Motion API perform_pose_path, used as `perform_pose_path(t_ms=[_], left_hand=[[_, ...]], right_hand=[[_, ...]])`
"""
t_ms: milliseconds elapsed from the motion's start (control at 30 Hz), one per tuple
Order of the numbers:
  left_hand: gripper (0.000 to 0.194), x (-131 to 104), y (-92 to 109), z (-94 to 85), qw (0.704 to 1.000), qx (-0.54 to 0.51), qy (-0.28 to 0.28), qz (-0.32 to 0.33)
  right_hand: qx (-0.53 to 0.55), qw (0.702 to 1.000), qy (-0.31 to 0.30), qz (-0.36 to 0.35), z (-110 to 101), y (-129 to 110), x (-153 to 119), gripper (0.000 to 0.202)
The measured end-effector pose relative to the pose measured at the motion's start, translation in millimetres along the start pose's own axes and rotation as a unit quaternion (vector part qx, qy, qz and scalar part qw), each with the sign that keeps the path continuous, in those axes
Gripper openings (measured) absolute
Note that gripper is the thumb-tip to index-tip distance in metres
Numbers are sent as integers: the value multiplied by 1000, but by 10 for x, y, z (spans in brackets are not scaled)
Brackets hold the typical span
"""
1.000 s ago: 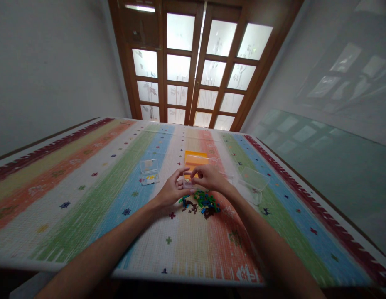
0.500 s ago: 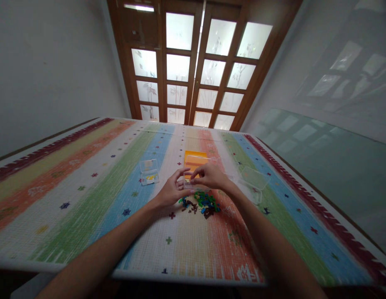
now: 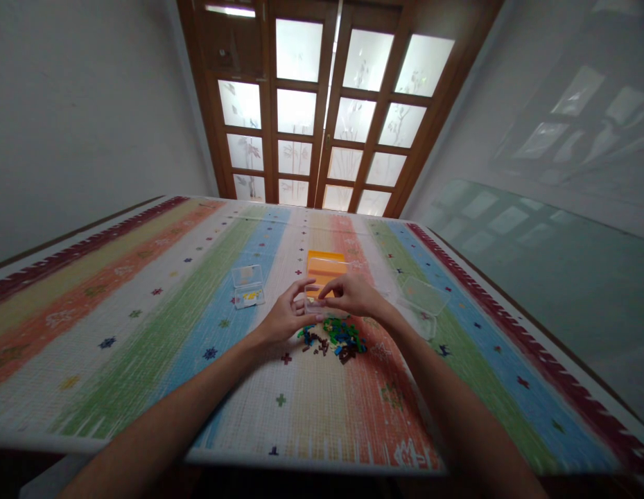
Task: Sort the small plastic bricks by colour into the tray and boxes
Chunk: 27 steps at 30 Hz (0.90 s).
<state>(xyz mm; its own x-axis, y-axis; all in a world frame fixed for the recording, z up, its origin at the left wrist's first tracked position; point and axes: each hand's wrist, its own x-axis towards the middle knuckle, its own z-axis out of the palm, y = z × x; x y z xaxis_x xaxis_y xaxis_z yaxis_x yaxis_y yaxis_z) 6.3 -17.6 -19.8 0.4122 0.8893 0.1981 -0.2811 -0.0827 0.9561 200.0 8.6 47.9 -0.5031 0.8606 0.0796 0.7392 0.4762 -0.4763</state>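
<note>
Near the middle of the striped cloth [image 3: 238,388] on the table, the left hand [image 3: 290,312] has its grip around a clear box [image 3: 315,305] — fingers at its far side, thumb at the near side. The right hand [image 3: 350,295] reaches in from the right, fingertips bent down at the box; whether they pinch a piece is too small to tell. Just beyond lies an orange case [image 3: 326,262]. On the near side is a loose pile [image 3: 345,336] of green, blue and brown pieces. Left of the hands sits an open case [image 3: 249,297] — yellow bits inside.
</note>
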Motion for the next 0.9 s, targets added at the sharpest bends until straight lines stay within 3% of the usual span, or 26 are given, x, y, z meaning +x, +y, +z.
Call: perform_pose_path(t_ms=[500, 900], left_hand=[[68, 7, -15, -6, 1000, -4, 7, -11], [70, 7, -4, -3, 1000, -8, 8, -13]], right_hand=[[-74, 997, 13, 10, 42, -37, 14, 20], [-74, 997, 31, -15, 53, -33, -26, 27]])
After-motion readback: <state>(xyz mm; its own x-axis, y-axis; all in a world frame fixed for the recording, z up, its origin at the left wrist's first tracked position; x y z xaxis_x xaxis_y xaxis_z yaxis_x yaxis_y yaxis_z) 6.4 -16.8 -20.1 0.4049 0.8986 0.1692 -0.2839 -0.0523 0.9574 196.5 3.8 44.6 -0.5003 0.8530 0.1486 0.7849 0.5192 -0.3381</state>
